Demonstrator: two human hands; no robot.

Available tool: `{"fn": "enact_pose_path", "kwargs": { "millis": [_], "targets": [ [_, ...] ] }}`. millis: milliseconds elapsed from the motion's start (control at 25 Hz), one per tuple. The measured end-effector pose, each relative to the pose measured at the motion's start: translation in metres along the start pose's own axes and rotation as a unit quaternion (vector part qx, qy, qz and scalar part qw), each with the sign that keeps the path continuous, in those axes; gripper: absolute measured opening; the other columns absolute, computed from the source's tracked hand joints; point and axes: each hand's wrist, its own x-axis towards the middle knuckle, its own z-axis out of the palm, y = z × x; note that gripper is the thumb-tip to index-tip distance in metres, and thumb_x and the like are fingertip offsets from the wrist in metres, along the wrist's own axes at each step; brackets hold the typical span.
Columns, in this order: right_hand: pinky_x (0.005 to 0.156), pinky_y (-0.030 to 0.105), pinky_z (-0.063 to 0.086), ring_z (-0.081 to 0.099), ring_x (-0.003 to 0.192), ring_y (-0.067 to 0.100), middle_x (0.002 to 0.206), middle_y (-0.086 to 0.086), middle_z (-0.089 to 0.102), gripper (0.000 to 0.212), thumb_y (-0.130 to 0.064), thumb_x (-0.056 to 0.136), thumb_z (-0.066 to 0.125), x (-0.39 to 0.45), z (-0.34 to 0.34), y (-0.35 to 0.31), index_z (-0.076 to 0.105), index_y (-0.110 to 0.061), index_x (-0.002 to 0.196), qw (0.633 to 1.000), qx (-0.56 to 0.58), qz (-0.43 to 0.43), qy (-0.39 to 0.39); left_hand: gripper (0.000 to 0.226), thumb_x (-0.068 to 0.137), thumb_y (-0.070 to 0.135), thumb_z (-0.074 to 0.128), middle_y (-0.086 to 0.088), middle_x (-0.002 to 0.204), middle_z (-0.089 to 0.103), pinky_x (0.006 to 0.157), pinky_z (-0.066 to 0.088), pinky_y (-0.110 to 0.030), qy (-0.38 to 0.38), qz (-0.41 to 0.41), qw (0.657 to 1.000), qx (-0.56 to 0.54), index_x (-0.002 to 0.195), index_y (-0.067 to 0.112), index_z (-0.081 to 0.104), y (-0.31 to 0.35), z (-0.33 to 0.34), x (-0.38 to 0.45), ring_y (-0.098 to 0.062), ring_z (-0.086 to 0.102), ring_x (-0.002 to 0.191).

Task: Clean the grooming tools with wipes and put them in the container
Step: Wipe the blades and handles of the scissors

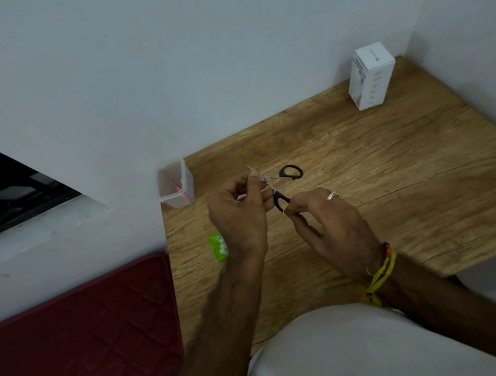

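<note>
Because the blades need wiping, your left hand (238,217) pinches a wipe around the scissors (283,183) above the table (394,169), your right hand (322,222) pinching one handle, with the container (176,185) nearby.

Count of things on the wooden table (394,169)

Two hands, one pair of scissors (288,172), one clear container (177,185), one green wipe packet (219,247), one white box (371,76).
</note>
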Motion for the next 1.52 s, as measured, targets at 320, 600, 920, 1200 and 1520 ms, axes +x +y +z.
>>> {"fn": "enact_pose_path", "kwargs": {
  "millis": [320,600,920,1200,1520],
  "targets": [
    [0.077,0.025,0.054,0.067,0.088,0.016,0.097,0.004,0.069,0.035,0.003,0.084,0.074,-0.007,-0.005,-0.009,0.057,-0.012,0.11,0.996,-0.015,0.032,0.083,0.019,0.095,0.012,0.067,-0.011,0.072,0.072,0.055,0.059,-0.029,-0.016,-0.03,0.998,-0.052,0.088,-0.006,0.071,-0.002,-0.003,-0.006,-0.022,0.073,0.064],
    [0.077,0.021,0.055,0.07,0.09,0.009,0.099,-0.005,0.071,0.038,-0.005,0.087,0.075,0.003,-0.013,-0.016,0.054,-0.019,0.114,0.99,0.008,0.104,0.093,0.016,0.094,0.012,0.068,-0.011,0.073,0.073,0.054,0.059,-0.029,-0.03,-0.028,0.998,-0.049,0.087,-0.002,0.072,-0.002,0.003,-0.015,-0.022,0.074,0.063],
    [0.081,0.013,0.052,0.068,0.091,0.005,0.099,-0.002,0.07,0.042,-0.004,0.087,0.075,0.012,-0.018,-0.009,0.05,-0.022,0.114,0.995,0.001,0.069,0.07,0.018,0.094,0.013,0.068,-0.014,0.076,0.074,0.054,0.059,-0.029,-0.044,-0.028,0.998,-0.037,0.088,-0.003,0.072,-0.005,0.013,-0.017,-0.026,0.074,0.065],
    [0.076,0.019,0.055,0.067,0.091,0.006,0.1,-0.01,0.066,0.043,-0.003,0.086,0.075,0.025,-0.018,-0.002,0.049,-0.024,0.114,0.996,0.024,0.069,0.043,0.016,0.095,0.013,0.067,-0.01,0.074,0.074,0.056,0.059,-0.032,-0.057,-0.027,0.997,-0.035,0.079,0.013,0.073,-0.005,0.016,-0.016,-0.025,0.074,0.065],
    [0.076,0.007,0.049,0.065,0.089,0.002,0.095,-0.013,0.066,0.048,-0.005,0.086,0.075,0.035,-0.011,0.003,0.046,-0.031,0.115,0.992,0.047,0.113,0.014,0.02,0.097,0.014,0.063,-0.015,0.081,0.075,0.063,0.062,-0.038,-0.067,-0.062,0.995,-0.04,0.092,-0.002,0.073,-0.012,0.014,-0.012,-0.029,0.075,0.071]
  ]
}}
